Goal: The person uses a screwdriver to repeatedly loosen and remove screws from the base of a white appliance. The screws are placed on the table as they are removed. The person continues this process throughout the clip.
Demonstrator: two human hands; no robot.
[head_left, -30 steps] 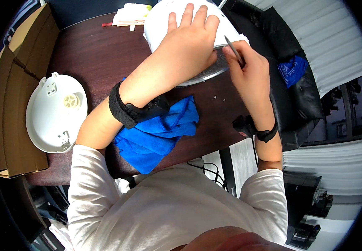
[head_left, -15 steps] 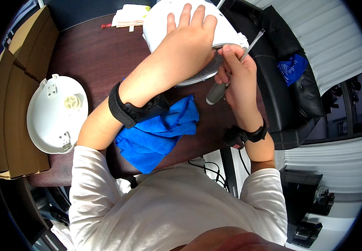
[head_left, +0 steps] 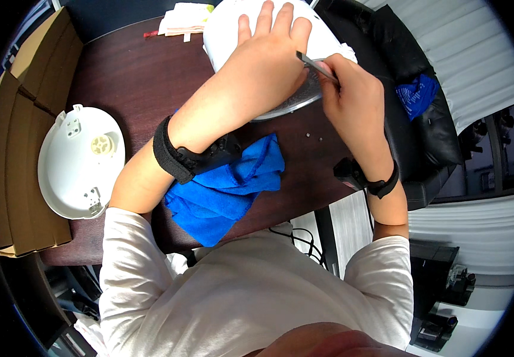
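The left hand (head_left: 266, 59) lay flat (fingers spread) on the white appliance body (head_left: 224, 35); the right hand (head_left: 349, 89) gripped a thin metal tool (head_left: 315, 65).

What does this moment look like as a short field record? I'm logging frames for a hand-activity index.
left hand: flat on the white rounded appliance, holding it down
right hand: gripping a slim dark tool at the appliance's rim
blue cloth: crumpled under the left forearm
white round cover: lying apart at the left on the table
table: dark brown wood
small specks: near the right hand, too small to identify
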